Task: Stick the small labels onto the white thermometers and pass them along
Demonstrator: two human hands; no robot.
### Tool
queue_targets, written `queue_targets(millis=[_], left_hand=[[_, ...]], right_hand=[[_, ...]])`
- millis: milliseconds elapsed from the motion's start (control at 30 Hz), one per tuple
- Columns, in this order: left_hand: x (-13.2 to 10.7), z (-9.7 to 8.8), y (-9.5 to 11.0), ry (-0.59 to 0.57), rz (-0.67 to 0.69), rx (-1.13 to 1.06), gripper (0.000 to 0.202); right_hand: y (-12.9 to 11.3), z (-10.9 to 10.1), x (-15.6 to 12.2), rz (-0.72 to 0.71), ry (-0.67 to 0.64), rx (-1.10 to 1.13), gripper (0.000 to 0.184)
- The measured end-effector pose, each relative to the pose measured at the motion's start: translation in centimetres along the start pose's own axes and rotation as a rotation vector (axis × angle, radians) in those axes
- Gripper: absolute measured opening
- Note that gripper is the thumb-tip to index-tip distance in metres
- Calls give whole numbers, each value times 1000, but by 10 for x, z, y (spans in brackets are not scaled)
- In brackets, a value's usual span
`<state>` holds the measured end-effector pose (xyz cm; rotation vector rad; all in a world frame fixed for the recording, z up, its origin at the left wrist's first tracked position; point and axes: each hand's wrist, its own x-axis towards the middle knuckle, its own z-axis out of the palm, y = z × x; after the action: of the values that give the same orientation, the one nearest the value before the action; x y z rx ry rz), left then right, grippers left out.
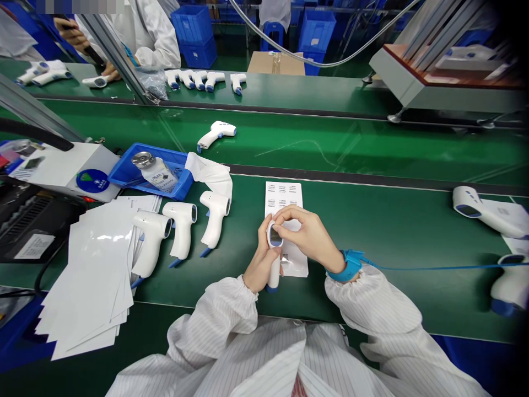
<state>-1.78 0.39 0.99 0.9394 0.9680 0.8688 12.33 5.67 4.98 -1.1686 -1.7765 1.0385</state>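
My left hand (261, 259) is wrapped round the handle of a white and blue infrared thermometer (274, 270), its small dark screen facing up. At the top of that screen my right hand (303, 229) has thumb and forefinger pinched together; whether anything thin is between them is too small to make out. A blue wrist strap (349, 266) with a cord circles my right wrist. Under both hands lies a white label sheet (284, 190) with printed marks. Several similar thermometers, such as the nearest one (215, 218), lie to the left.
A stack of white sheets (91, 270) and a blue tray (149, 151) holding a bottle (159, 173) are at left. Beyond the bench edge, one thermometer (217, 132) lies on the green belt (330, 138). More thermometers (487, 212) sit at right. A co-worker's hand (109, 71) touches another across the belt.
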Motion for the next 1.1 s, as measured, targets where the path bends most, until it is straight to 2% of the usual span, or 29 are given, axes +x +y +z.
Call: queue_targets(millis=[133,300,767,1100], left_hand=[[0,2,4,-2,-64,-28,72],[1,3,1,29,-74,-32,70],[1,5,-6,63,-42,-66,69],[0,5,-4,62,-47,-57,68]], right_hand=[[0,0,0,6,-3,2,13],[2,1,0,0,5,2,12],[2,2,0,14,21,-9,12],[2,3,1,19,24,-12,12]])
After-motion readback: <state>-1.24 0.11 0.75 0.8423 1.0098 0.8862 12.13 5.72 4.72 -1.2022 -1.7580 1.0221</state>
